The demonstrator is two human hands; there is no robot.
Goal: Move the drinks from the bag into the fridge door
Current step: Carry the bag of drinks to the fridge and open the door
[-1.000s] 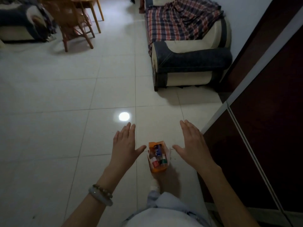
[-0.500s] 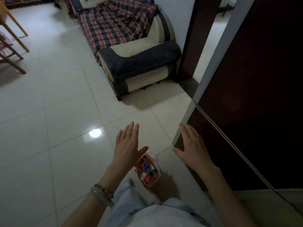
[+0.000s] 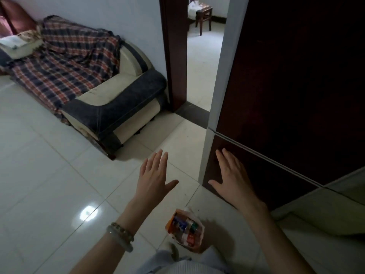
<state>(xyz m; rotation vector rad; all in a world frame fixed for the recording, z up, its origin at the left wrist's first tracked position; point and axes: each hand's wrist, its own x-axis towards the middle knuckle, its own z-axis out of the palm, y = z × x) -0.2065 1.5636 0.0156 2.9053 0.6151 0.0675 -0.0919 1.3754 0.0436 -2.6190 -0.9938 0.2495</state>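
An orange and white plastic bag (image 3: 184, 229) stands on the tiled floor near my feet, open at the top, with several drink cans and bottles showing inside. The dark red fridge (image 3: 292, 86) fills the right side, both its doors closed, a pale strip down its left edge. My left hand (image 3: 154, 178) hovers above the floor with fingers spread and nothing in it. My right hand (image 3: 232, 177) is also spread and empty, held in front of the fridge's lower door near its left edge; whether it touches the door I cannot tell.
A sofa (image 3: 110, 99) with a plaid blanket stands at the left against the wall. Between the dark door frame (image 3: 173, 52) and the fridge a doorway opens to another room with a wooden stool (image 3: 203, 16). Glossy white floor tiles (image 3: 49, 184) stretch out to the left.
The view has swung right and up toward the fridge. The bag now lies lower in the frame, below my hands. Both hands stay spread and empty, the right one nearer the fridge's lower door.
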